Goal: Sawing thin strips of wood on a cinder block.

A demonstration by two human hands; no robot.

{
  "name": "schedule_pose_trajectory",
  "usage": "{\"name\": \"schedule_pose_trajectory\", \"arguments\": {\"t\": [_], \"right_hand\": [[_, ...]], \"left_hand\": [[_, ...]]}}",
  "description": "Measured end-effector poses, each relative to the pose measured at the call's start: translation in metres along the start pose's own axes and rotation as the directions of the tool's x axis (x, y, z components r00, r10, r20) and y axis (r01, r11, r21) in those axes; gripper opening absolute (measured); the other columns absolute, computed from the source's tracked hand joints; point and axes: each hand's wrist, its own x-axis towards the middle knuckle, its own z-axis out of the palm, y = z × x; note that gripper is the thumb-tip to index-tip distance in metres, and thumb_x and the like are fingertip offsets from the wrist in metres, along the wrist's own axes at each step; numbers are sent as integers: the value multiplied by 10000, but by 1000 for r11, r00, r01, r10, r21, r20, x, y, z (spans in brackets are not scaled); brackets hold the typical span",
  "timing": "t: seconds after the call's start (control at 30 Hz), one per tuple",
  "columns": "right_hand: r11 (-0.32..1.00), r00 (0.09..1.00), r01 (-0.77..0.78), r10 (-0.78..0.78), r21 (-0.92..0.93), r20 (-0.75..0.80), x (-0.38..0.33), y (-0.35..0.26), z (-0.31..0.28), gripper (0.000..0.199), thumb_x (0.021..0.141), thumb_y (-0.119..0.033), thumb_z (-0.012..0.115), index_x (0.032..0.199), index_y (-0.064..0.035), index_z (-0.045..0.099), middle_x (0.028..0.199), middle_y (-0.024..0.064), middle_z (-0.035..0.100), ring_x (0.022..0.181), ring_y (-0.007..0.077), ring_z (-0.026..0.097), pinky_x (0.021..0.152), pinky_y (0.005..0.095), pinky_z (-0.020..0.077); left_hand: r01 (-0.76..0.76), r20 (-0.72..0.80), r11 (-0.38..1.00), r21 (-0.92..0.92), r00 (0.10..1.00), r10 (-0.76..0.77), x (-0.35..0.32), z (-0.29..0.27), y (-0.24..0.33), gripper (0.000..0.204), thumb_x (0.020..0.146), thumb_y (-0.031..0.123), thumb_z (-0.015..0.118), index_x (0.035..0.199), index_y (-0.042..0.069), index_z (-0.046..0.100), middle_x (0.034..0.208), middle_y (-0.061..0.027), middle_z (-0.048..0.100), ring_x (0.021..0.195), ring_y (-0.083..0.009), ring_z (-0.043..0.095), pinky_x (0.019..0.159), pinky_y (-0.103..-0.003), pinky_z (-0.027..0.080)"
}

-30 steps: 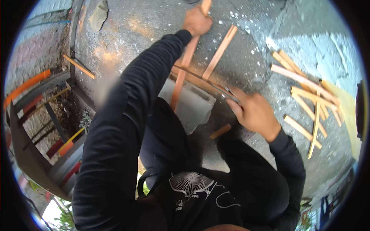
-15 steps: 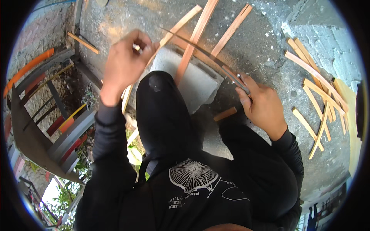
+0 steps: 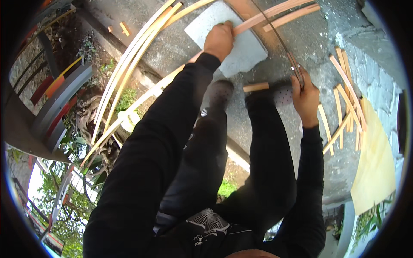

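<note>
My left hand (image 3: 218, 39) is closed around a long pale bamboo strip (image 3: 275, 15) that lies across a flat grey stone slab (image 3: 247, 49) on the concrete ground. My right hand (image 3: 304, 95) grips the handle of a long curved knife (image 3: 279, 41), whose thin blade arcs up and over the strips above the slab. A second strip (image 3: 292, 18) lies just beside the held one. A short cut piece of bamboo (image 3: 255, 87) rests near my right foot. My black-clad legs and both black sleeves fill the middle of the view.
Several long thin bent bamboo strips (image 3: 129, 64) sweep along the left by a low concrete edge. A scatter of short split sticks (image 3: 344, 107) lies at the right, beside a yellow board (image 3: 376, 163). Grey and orange curved objects (image 3: 60, 103) and plants sit at the far left.
My left hand has moved from the left side onto the strip over the grey slab. My right hand keeps hold of the knife. The view has tilted, so long bent strips now show at left.
</note>
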Motion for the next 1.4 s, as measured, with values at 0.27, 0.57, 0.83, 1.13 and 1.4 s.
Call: {"name": "schedule_pose_trajectory", "arguments": {"t": [0.27, 0.57, 0.83, 1.13, 1.4], "right_hand": [[991, 972, -128, 115, 49, 206, -4, 2, 33, 419, 1015, -232, 662, 1355, -28, 529, 967, 286, 722, 937, 513, 689, 771, 557, 551], [944, 897, -317, 331, -95, 294, 0, -7, 13, 441, 1038, -357, 617, 1147, 54, 500, 1005, 357, 706, 992, 549, 679, 845, 595, 549], [938, 883, -340, 345, -71, 317, -2, -34, 20, 455, 1039, -375, 611, 1142, 52, 492, 1056, 336, 714, 1034, 516, 690, 899, 580, 552], [959, 914, -273, 233, 77, 333, 11, -17, 12, 505, 1014, -371, 666, 1127, 90, 492, 1007, 352, 704, 991, 526, 692, 877, 578, 554], [936, 919, -304, 240, 177, 312, 4, 34, -5, 669, 999, -652, 560, 1012, 14, 621, 933, 312, 725, 945, 510, 701, 822, 555, 551]], "left_hand": [[95, 4, 978, 186, 995, -98, -8, 3, -32, 200, 899, 234, 741, 1002, 63, 727, 940, -229, 727, 900, -443, 717, 837, -502, 593], [237, 89, 910, 340, 955, -282, -4, 8, 5, 278, 858, 299, 819, 1043, 96, 779, 984, -181, 771, 957, -373, 758, 855, -475, 609], [230, 122, 860, 456, 941, -316, -4, 24, 22, 318, 996, 223, 547, 1078, 14, 771, 1012, -218, 778, 987, -380, 767, 872, -481, 616], [-17, 395, 857, 514, 892, -219, 9, 17, 37, 356, 930, 169, 532, 1093, -46, 765, 1071, -246, 769, 1011, -439, 756, 848, -544, 615], [105, 346, 897, 429, 898, -270, 19, 19, 63, 319, 983, 221, 574, 1041, -43, 743, 1069, -248, 766, 966, -345, 778, 860, -421, 623]]}}
